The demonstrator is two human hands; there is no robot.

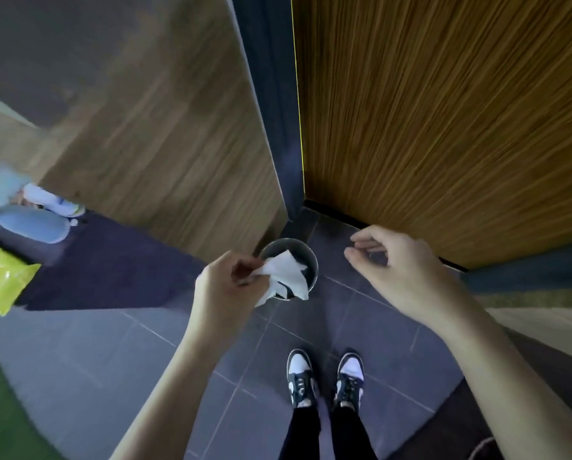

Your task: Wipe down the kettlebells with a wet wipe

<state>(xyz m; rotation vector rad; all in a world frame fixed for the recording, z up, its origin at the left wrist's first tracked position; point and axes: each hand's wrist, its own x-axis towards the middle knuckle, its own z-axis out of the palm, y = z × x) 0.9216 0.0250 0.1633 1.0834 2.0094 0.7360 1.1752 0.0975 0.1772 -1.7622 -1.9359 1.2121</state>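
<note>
My left hand [228, 280] pinches a crumpled white wet wipe [286, 275], which hangs over the open mouth of a small round metal bin [279, 245] standing on the floor in the corner. My right hand [394, 270] hovers to the right of the bin with its fingers loosely curled and nothing in it. No kettlebell is in view.
Wood-panelled walls [444, 127] meet in a corner behind the bin. The floor is dark grey tile [112, 360]. A yellow wipes packet [2, 277] lies at the far left, beside another person's legs and shoes [29, 214]. My own black-and-white sneakers [324, 380] stand below the bin.
</note>
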